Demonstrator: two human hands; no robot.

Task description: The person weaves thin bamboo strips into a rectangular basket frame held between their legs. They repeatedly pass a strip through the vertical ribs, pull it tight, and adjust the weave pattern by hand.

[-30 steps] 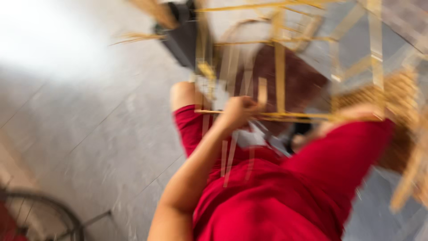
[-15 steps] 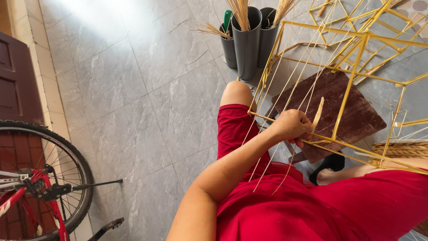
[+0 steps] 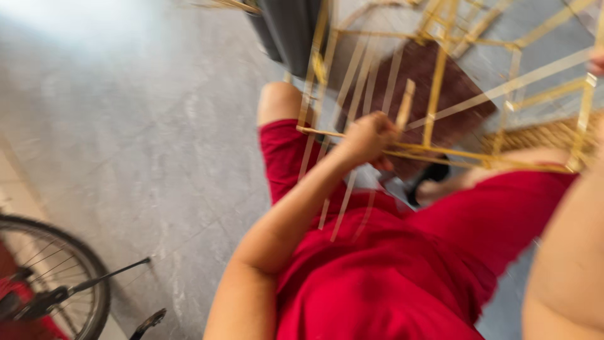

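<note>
A: Where is the left hand (image 3: 370, 137)?

B: Closed in a fist around 1 flat bamboo strip (image 3: 404, 106), whose end sticks up past the knuckles. It sits right at a horizontal bar of the bamboo frame (image 3: 440, 94), above the red shorts (image 3: 390, 264).

A: And the right hand (image 3: 596, 62)?

B: Only a sliver shows at the picture's edge, up by the frame's far side. I cannot tell how its fingers lie.

A: How would you handle this well?

B: I judge the strip should stay flat against the bar, gripped close to the crossing so it doesn't twist or split. The loose strips (image 3: 343, 201) hanging toward the lap could tangle; keep them apart. The frame stands over a brown mat (image 3: 459, 107) on the grey tiled floor (image 3: 145, 126), a bicycle wheel (image 3: 50, 277) well apart.
</note>
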